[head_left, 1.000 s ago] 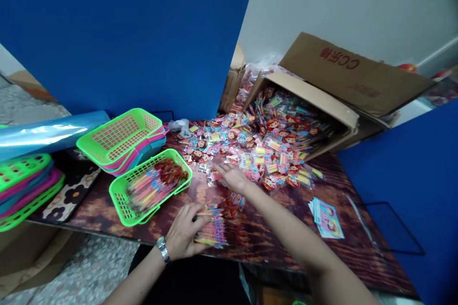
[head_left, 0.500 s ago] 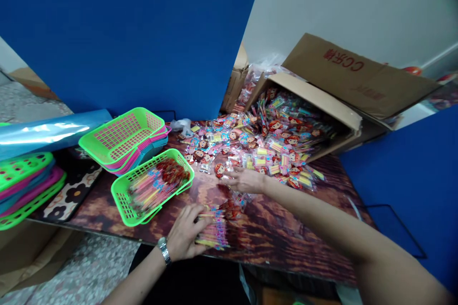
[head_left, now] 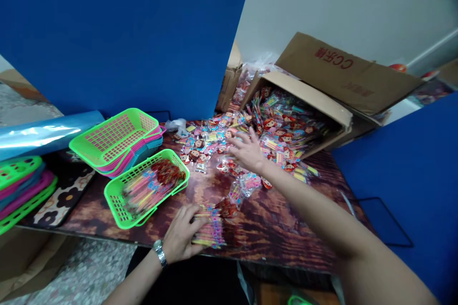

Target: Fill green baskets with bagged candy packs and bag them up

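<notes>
My left hand (head_left: 181, 233), with a metal watch on its wrist, is wrapped round the end of a neat row of wrapped sticks (head_left: 211, 231) near the table's front edge. The sticks are pink and yellow, with red-haired cartoon heads at their right ends. Over a loose heap of the same clear packets (head_left: 214, 138), my right hand (head_left: 248, 152) has its fingers spread, and I see nothing held in it. Two loose packets (head_left: 241, 188) lie between my hands. Left of them, a green basket (head_left: 123, 217) holds a layer of these sticks.
An open cardboard box (head_left: 307, 90) lies on its side, spilling packets onto the wood-patterned table (head_left: 286, 228). Stacked baskets (head_left: 118, 136) stand behind the filled one. Green, pink and blue perforated lids or trays (head_left: 25, 186) are piled at far left. Blue panels (head_left: 125, 33) border the table.
My right hand has moved away from me over the heap, its fingers spreading. Packets that were beneath it now show. My left hand stays at the row, and the view has shifted slightly.
</notes>
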Action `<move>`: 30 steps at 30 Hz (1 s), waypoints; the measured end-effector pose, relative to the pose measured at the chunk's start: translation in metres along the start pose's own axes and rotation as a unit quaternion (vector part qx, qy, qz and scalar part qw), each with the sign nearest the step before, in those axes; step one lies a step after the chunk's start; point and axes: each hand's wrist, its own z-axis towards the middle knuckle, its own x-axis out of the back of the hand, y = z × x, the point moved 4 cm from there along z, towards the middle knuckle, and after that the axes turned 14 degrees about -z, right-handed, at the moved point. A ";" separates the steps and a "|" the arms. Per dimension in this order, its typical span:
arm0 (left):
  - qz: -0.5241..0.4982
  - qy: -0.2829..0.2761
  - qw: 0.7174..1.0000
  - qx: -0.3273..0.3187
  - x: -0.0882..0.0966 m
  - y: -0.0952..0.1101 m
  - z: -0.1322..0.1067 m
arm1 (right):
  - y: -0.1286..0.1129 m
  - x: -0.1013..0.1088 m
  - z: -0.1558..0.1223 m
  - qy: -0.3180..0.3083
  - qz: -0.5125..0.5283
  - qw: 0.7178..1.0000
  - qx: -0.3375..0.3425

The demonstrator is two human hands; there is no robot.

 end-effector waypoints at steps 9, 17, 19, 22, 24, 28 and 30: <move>0.013 0.004 1.000 -0.005 -0.002 -0.002 -0.002 | -0.016 -0.062 -0.106 -0.175 0.043 0.981 0.073; 0.023 0.014 1.000 -0.009 0.001 0.002 0.000 | -0.042 -0.069 -0.161 -0.161 0.106 0.981 -0.008; 0.023 0.013 1.000 -0.012 0.001 0.001 0.000 | -0.033 -0.064 -0.162 -0.192 0.162 0.966 -0.055; 0.023 0.007 1.000 -0.008 0.000 -0.001 -0.002 | -0.019 -0.058 -0.152 -0.213 0.187 0.957 -0.063; 0.021 0.003 1.000 -0.007 -0.001 -0.001 -0.002 | -0.015 -0.056 -0.139 -0.192 0.151 0.970 -0.011; 0.026 0.005 1.000 -0.009 0.000 0.001 -0.001 | -0.021 -0.059 -0.122 -0.130 0.077 0.982 0.112; 0.028 0.008 1.000 -0.010 0.001 0.002 0.000 | -0.024 -0.063 -0.121 -0.127 0.062 0.981 0.132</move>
